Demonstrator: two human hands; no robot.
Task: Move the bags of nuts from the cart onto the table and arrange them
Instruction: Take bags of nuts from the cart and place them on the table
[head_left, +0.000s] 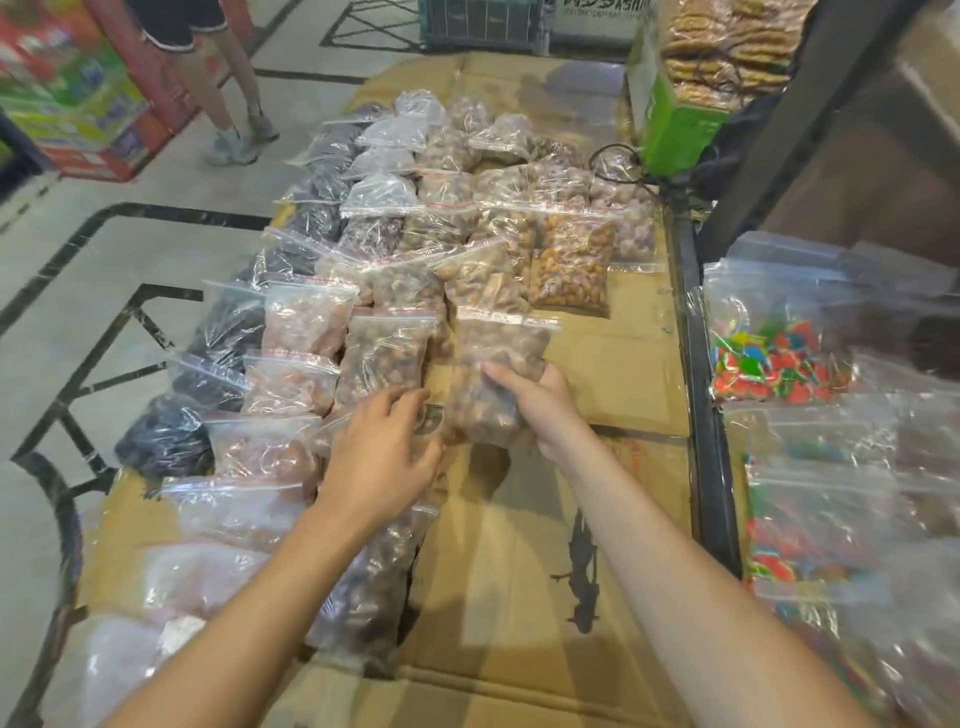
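Head view: along the table's (613, 364) left edge runs a column of dark-filled bags (228, 322), with rows of nut bags (384, 358) beside it toward the middle. Left hand (382, 457) hovers over those rows, fingers loosely spread and holding nothing. Just right of it, the right hand (540, 405) grips a clear bag of brown nuts (493, 374) near the table's middle. Candy bags (779, 358) lie past the right edge.
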